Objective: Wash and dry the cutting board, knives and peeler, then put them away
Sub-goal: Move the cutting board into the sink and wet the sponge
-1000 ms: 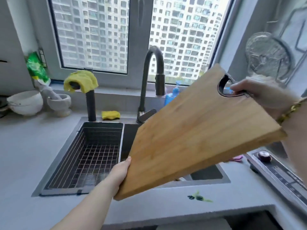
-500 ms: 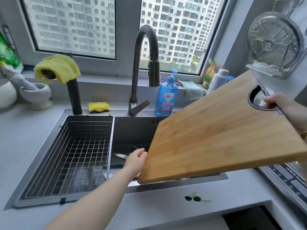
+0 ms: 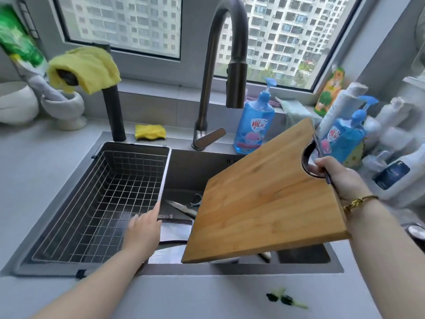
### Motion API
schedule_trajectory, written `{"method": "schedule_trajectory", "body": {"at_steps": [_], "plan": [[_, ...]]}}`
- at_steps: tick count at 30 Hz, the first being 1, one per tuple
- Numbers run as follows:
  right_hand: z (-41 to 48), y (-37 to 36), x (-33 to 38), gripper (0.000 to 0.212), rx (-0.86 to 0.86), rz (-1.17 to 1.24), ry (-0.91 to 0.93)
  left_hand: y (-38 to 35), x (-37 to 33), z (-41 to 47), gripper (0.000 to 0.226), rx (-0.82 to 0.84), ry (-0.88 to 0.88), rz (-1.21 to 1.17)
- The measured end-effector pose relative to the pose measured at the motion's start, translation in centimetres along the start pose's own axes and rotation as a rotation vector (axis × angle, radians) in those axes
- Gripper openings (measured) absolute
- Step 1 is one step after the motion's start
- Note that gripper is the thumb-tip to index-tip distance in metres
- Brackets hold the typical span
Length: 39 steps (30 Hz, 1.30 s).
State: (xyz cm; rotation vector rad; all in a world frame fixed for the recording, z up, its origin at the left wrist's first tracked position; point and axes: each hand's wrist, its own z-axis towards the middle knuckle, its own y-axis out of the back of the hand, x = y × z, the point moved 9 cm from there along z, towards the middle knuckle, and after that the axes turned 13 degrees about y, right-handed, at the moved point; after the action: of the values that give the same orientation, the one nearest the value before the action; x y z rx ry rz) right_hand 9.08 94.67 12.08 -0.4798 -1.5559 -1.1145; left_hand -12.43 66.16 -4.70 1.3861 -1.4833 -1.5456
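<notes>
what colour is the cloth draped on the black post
The cloth is yellow; the head view shows it best.

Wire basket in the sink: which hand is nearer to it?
Left. The left hand is beside the right rim of the wire basket; the right hand grips the cutting board farther right.

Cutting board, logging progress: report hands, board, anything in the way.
Right hand grips cutting board by its handle hole, tilted over sink. Left hand open, off the board. Knife and peeler lie in sink beneath.
</notes>
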Motion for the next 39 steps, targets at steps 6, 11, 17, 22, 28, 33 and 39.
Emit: {"method": "schedule_trajectory", "body": {"at_steps": [6,11,17,22,28,33,39], "plan": [[1.1,-6.5,-2.9,0.022,0.045,0.106,-0.071,-0.5,0.5,0.3,0.049,-0.016,0.022,-0.052],[2.3,-10.7,-5.1,0.021,0.108,0.145,-0.123,-0.9,0.7,0.7,0.049,-0.008,0.021,-0.051],[2.3,-14.4,-6.2,0.021,0.175,0.162,-0.168,-1.0,1.1,0.9,0.048,-0.018,0.025,-0.046],[2.5,-16.3,-7.3,0.022,0.203,0.183,-0.198,-0.9,1.2,0.9,0.049,-0.025,0.03,-0.061],[2.7,-17.0,-8.2,0.021,0.243,0.168,-0.197,-0.6,1.2,0.8,0.048,-0.026,0.056,-0.111],[3.1,-16.8,-9.3,0.02,0.264,0.14,-0.21,-0.7,1.4,0.9,0.049,-0.016,0.069,-0.125],[3.8,-15.3,-12.3,0.038,0.265,0.175,-0.266,-0.9,1.5,1.0,0.049,-0.003,0.079,-0.176]]}}
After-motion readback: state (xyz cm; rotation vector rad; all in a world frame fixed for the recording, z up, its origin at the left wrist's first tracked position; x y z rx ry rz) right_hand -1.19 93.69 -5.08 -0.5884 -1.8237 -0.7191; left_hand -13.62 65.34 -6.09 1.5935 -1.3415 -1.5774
